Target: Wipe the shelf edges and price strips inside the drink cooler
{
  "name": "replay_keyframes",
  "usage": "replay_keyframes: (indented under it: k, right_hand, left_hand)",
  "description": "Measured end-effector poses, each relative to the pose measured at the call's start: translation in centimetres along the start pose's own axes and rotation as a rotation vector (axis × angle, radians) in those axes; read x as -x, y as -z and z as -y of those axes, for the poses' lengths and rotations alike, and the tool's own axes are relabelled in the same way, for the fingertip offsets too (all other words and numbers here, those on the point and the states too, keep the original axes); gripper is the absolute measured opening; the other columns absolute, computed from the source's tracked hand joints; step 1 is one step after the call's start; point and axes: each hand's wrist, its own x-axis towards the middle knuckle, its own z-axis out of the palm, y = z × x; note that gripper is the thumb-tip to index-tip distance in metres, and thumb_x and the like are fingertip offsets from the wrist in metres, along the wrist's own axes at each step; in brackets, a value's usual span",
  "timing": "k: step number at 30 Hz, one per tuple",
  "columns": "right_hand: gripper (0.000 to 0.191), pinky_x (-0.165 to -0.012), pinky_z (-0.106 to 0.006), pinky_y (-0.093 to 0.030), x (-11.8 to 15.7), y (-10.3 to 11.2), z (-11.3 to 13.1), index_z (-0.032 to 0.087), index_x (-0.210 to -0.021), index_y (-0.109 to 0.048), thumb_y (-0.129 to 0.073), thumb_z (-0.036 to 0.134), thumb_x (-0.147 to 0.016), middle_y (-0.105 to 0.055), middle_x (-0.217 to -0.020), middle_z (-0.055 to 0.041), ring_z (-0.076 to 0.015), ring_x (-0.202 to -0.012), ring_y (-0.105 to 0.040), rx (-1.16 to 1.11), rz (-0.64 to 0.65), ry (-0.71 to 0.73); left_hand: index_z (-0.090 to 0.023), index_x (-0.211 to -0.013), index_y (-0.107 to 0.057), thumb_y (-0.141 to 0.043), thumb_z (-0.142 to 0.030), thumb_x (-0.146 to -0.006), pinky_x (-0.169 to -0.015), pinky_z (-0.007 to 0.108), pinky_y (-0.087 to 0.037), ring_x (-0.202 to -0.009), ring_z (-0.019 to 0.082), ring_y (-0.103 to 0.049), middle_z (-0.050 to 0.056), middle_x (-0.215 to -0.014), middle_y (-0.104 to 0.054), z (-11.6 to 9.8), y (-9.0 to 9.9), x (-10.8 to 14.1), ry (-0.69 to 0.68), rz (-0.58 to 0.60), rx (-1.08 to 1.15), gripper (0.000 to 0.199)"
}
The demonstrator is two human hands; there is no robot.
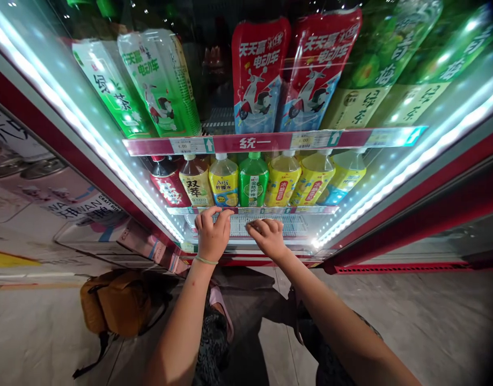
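My left hand (213, 233) is raised before the lower shelf of a lit drinks cooler, its fingers bent and thumb and forefinger apart. Nothing shows between them. Its fingertips overlap the lower shelf's front strip (294, 211); contact is unclear. My right hand (267, 237) hovers to the right, fingers curled in, in front of a white wire rack (296, 225). Whatever those fingers may hold is hidden. Just above stand a yellow-labelled lemon drink bottle (224, 182), a green bottle (254, 182) and a brown bottle with a cream label (195, 182).
On the upper shelf are green-and-white tea packs (161, 86), red-and-blue packs (256, 80) and large green tea bottles (375, 69). A red price strip (278, 142) edges it. Bright light strips flank the opening. A brown backpack (121, 303) lies on the floor at left.
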Motion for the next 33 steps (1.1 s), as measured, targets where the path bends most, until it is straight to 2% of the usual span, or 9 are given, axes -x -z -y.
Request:
replay_keyframes:
  k: [3,6,8,11,13,18,24,30,33]
  right_hand:
    - [0.018,-0.088,-0.035,-0.034,-0.6,0.0,0.7,0.035,-0.097,-0.073,-0.068,0.018,-0.094,-0.07,-0.1,0.0006,-0.0173,-0.101,-0.051,-0.003,0.038,0.016]
    - [0.015,-0.091,-0.036,-0.035,-1.4,-0.2,1.1,0.034,-0.102,-0.073,-0.07,0.021,-0.094,-0.067,-0.099,-0.0028,-0.02,-0.107,-0.051,-0.005,-0.059,-0.135]
    - [0.015,-0.091,-0.036,-0.035,-1.5,-0.5,1.5,0.034,-0.102,-0.073,-0.071,0.022,-0.094,-0.066,-0.097,-0.0029,-0.0203,-0.106,-0.05,0.007,-0.096,-0.145]
    - [0.017,-0.088,-0.036,-0.033,-1.3,-0.9,2.4,0.034,-0.098,-0.072,-0.07,0.017,-0.093,-0.067,-0.097,-0.0017,-0.0195,-0.102,-0.048,0.018,-0.018,-0.037]
    - [0.019,-0.087,-0.036,-0.032,-1.5,-1.1,3.0,0.034,-0.096,-0.072,-0.069,0.015,-0.092,-0.068,-0.1,-0.0011,-0.0192,-0.1,-0.048,-0.002,0.048,-0.035]
    - [0.022,-0.092,-0.036,-0.034,-2.3,-1.5,3.6,0.039,-0.108,-0.072,-0.072,0.023,-0.094,-0.066,-0.105,-0.0028,-0.0208,-0.111,-0.049,-0.046,-0.01,-0.21]
    - [0.022,-0.089,-0.035,-0.032,-1.7,-2.5,5.1,0.038,-0.104,-0.072,-0.072,0.019,-0.093,-0.067,-0.101,-0.0005,-0.0184,-0.103,-0.049,-0.026,0.059,-0.048]
    - [0.025,-0.093,-0.036,-0.036,-3.1,-3.1,6.8,0.039,-0.113,-0.071,-0.071,0.022,-0.095,-0.064,-0.104,-0.0048,-0.0214,-0.108,-0.05,-0.067,-0.048,-0.233]
    - [0.024,-0.091,-0.035,-0.035,-2.5,-3.8,7.7,0.034,-0.112,-0.072,-0.073,0.02,-0.093,-0.065,-0.103,-0.0045,-0.0207,-0.106,-0.049,-0.068,-0.005,-0.106]
  left_hand:
    - [-0.026,-0.109,-0.075,-0.06,-0.018,-0.097,-0.101,0.042,-0.043,-0.108,0.025,-0.053,0.011,-0.114,-0.057,0.6,0.3,0.1,0.018,0.001,-0.001,0.02]
    - [-0.025,-0.109,-0.074,-0.06,-0.018,-0.097,-0.101,0.042,-0.043,-0.108,0.025,-0.053,0.011,-0.114,-0.056,1.1,0.6,0.3,0.003,-0.012,-0.026,0.019]
    - [-0.024,-0.11,-0.073,-0.06,-0.018,-0.097,-0.101,0.042,-0.043,-0.107,0.025,-0.053,0.011,-0.114,-0.056,1.4,0.7,0.4,-0.013,-0.02,-0.036,0.019]
    - [-0.024,-0.109,-0.074,-0.059,-0.018,-0.098,-0.1,0.042,-0.044,-0.106,0.025,-0.053,0.012,-0.113,-0.057,1.8,0.8,0.6,0.0,-0.009,-0.031,0.02]
    - [-0.025,-0.109,-0.075,-0.059,-0.019,-0.098,-0.099,0.042,-0.044,-0.105,0.025,-0.053,0.012,-0.113,-0.057,2.0,0.8,0.7,0.02,0.0,-0.03,0.02]
    - [-0.026,-0.108,-0.075,-0.059,-0.018,-0.098,-0.099,0.041,-0.045,-0.105,0.024,-0.054,0.011,-0.113,-0.057,2.6,1.0,1.0,0.022,-0.006,-0.038,0.02]
    - [-0.024,-0.108,-0.075,-0.059,-0.018,-0.097,-0.1,0.042,-0.045,-0.106,0.025,-0.054,0.011,-0.113,-0.058,3.9,1.5,1.4,0.034,0.001,-0.05,0.02]
    - [-0.023,-0.108,-0.074,-0.058,-0.021,-0.099,-0.1,0.042,-0.045,-0.107,0.025,-0.054,0.012,-0.113,-0.057,5.2,2.1,2.0,0.058,0.006,-0.07,0.018]
    - [-0.024,-0.108,-0.074,-0.059,-0.02,-0.099,-0.101,0.042,-0.046,-0.107,0.024,-0.055,0.011,-0.112,-0.057,5.6,2.3,2.2,0.063,0.02,-0.079,0.018]
